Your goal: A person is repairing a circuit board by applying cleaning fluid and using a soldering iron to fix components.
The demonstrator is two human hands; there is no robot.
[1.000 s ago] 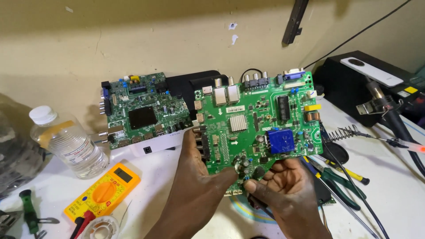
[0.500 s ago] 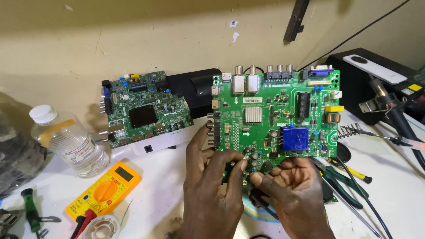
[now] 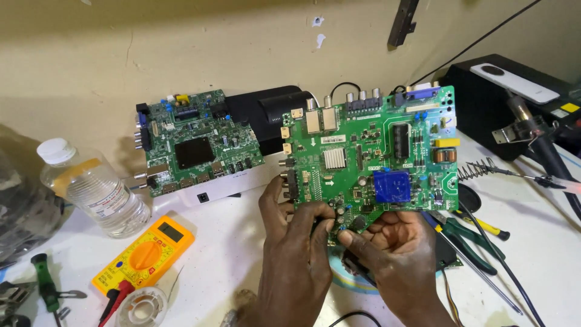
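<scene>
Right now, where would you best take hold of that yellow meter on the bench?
Grip the yellow meter across its two long sides, coming from above. It lies flat, face up and slanted, with its sides bare; its red and black leads trail from the lower end, so avoid that end.

Your left hand (image 3: 296,242) and right hand (image 3: 393,248) grip the lower edge of the green circuit board (image 3: 369,160), held above the white table (image 3: 230,266), beside a yellow multimeter (image 3: 145,254).

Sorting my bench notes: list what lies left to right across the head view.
Clear bottle → yellow multimeter → smaller circuit board → left hand → right hand, both on the large green board → green-handled pliers → soldering iron.
</scene>
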